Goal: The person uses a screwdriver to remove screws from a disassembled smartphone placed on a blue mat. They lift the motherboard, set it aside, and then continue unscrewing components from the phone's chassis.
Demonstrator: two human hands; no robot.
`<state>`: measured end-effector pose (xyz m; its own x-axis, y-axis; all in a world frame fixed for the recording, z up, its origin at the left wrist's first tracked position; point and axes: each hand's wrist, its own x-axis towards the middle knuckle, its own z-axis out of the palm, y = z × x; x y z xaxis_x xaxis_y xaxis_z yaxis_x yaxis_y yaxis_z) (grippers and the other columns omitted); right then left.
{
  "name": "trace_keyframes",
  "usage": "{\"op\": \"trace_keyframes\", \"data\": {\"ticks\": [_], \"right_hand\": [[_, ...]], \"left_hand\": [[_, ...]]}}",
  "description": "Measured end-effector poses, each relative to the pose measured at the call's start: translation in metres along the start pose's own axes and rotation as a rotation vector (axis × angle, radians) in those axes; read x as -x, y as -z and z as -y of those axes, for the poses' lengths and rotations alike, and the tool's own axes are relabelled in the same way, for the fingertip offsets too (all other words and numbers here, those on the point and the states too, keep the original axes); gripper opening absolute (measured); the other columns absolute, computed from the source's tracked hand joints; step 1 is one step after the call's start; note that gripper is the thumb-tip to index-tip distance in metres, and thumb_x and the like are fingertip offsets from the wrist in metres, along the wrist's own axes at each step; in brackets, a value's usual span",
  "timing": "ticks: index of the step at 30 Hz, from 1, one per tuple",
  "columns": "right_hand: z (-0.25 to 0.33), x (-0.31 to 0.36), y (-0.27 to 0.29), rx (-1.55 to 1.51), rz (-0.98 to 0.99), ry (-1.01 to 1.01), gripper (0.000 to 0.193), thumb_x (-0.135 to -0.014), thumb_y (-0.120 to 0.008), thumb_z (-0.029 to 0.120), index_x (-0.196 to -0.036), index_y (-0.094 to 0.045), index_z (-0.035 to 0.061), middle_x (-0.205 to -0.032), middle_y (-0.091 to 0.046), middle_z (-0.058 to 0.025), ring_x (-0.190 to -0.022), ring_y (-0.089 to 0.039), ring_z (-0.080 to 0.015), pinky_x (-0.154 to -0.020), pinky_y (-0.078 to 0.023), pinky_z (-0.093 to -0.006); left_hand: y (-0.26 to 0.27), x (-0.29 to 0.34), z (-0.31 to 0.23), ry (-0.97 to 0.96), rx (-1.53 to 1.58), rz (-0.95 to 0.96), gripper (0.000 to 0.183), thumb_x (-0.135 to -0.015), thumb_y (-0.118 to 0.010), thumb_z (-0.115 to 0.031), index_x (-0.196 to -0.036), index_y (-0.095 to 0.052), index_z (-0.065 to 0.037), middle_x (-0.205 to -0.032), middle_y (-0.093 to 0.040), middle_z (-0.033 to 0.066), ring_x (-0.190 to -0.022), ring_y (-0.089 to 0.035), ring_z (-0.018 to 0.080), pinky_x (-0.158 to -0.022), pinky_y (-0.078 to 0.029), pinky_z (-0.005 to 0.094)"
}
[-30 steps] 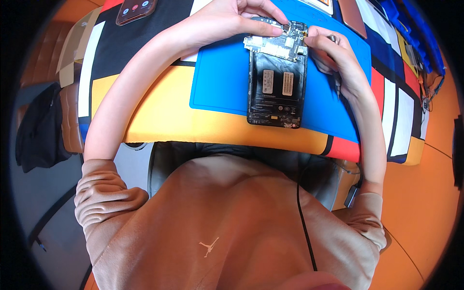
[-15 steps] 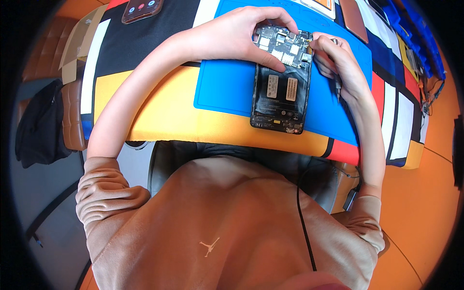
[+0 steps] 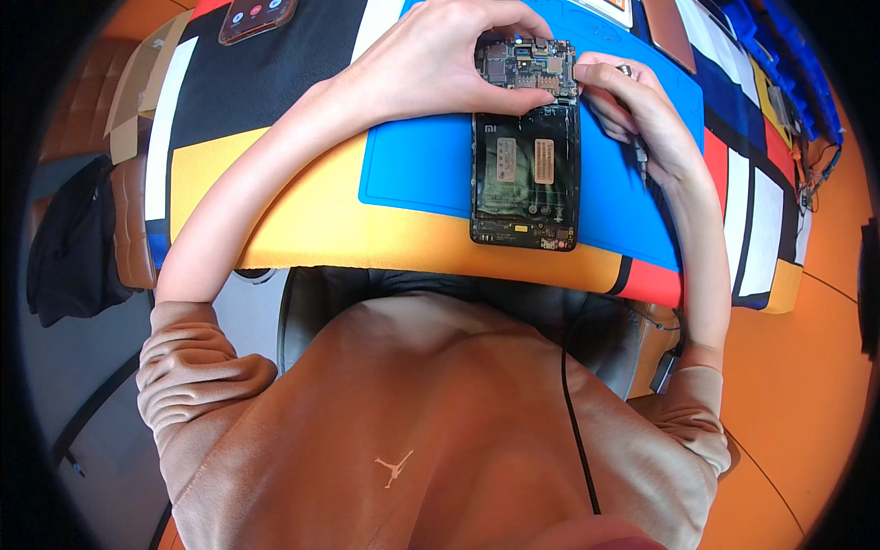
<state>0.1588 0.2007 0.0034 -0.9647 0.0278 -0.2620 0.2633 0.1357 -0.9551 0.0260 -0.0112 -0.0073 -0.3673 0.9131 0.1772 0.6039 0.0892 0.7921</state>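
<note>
An opened smartphone lies back side up, its dark inside bare, over the edge of a blue mat. At its upper end is a green-black circuit board with metal-coloured chips. My left hand spans this board, thumb along the lower edge and fingers over the top edge. At the phone's upper right side, my right hand has its thumb and forefinger pinched against the rim. A slim grey tool, like a small screwdriver, is tucked under the curled fingers of that hand, pointing toward me.
Beneath the phone the blue mat covers part of a colour-blocked tablecloth. Another phone with a lit screen lies far left. At the far right are a brown flat case and blue bins. A black cable hangs over my front.
The circuit board, earlier tilted and glaring white, now lies flatter with its chips plain to see. My left hand and the phone have shifted slightly up and left in the view.
</note>
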Motion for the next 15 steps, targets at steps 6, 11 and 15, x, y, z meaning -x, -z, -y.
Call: {"op": "trace_keyframes", "data": {"ticks": [6,11,15], "right_hand": [[0.0002,0.0005,-0.001,-0.073,0.015,0.062,0.032,-0.101,-0.06,0.033,-0.085,-0.064,0.0057,-0.049,-0.038,0.0084,-0.043,-0.031,-0.0009,-0.043,-0.022,-0.021],[0.0007,0.0016,-0.0042,-0.022,-0.041,0.019,0.028,-0.098,-0.066,0.029,-0.078,-0.064,0.0101,-0.052,-0.039,0.0095,-0.044,-0.031,-0.0002,-0.044,-0.021,-0.0211],[0.0031,0.0015,-0.0038,-0.007,0.007,0.009,0.027,-0.096,-0.072,0.026,-0.073,-0.063,0.0134,-0.056,-0.039,0.0112,-0.046,-0.029,0.0007,-0.045,-0.018,-0.0216]], "left_hand": [[-0.0032,0.0021,-0.0021,0.034,-0.058,-0.018,0.055,-0.08,-0.084,-0.036,-0.122,-0.064,-0.007,-0.11,-0.071,0.0163,-0.105,-0.068,0.026,-0.095,-0.053,0.0351],[-0.0012,0.0025,-0.0032,0.035,-0.009,-0.009,0.05,-0.081,-0.084,-0.035,-0.119,-0.064,-0.008,-0.109,-0.071,0.0157,-0.103,-0.068,0.0258,-0.094,-0.053,0.0348],[-0.0004,0.0022,-0.002,0.034,-0.019,0.014,0.05,-0.083,-0.084,-0.035,-0.12,-0.064,-0.008,-0.109,-0.07,0.0154,-0.103,-0.068,0.0259,-0.094,-0.053,0.0347]]}}
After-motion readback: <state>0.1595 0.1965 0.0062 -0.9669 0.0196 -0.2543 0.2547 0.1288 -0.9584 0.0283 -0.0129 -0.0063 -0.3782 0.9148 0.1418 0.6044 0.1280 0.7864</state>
